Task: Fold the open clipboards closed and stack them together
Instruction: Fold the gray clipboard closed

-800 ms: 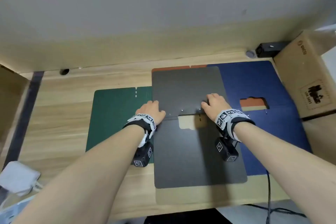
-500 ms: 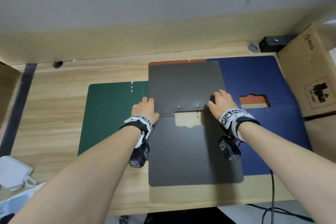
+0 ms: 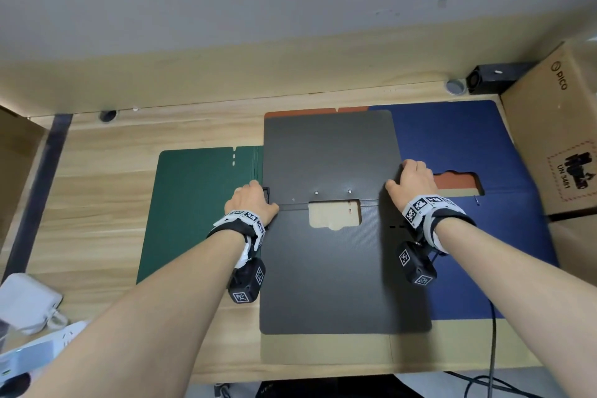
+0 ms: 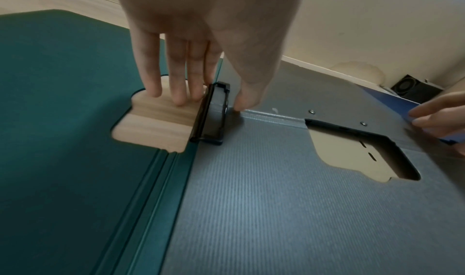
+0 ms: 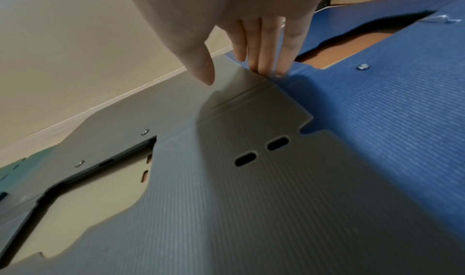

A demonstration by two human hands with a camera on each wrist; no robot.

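Centrally, toward the desk's (image 3: 97,191) near edge, a grey clipboard (image 3: 332,268) is laid open flat, overlapping a green clipboard (image 3: 200,210) on its left and a blue clipboard (image 3: 452,145) on its right. A tan clipboard (image 3: 323,349) and an orange clipboard (image 3: 307,113) are seen beneath, at the near and far ends. The left hand (image 3: 252,203) is set at the grey board's left edge by the fold, fingers extended down beside a black clip (image 4: 214,112), thumb on the grey surface; nothing is gripped. The right hand (image 3: 413,181) is placed at the right edge of the fold, straight fingertips (image 5: 266,64) touching the seam, thumb lifted clear. A cardboard box (image 3: 555,139) stands at the far right corner.
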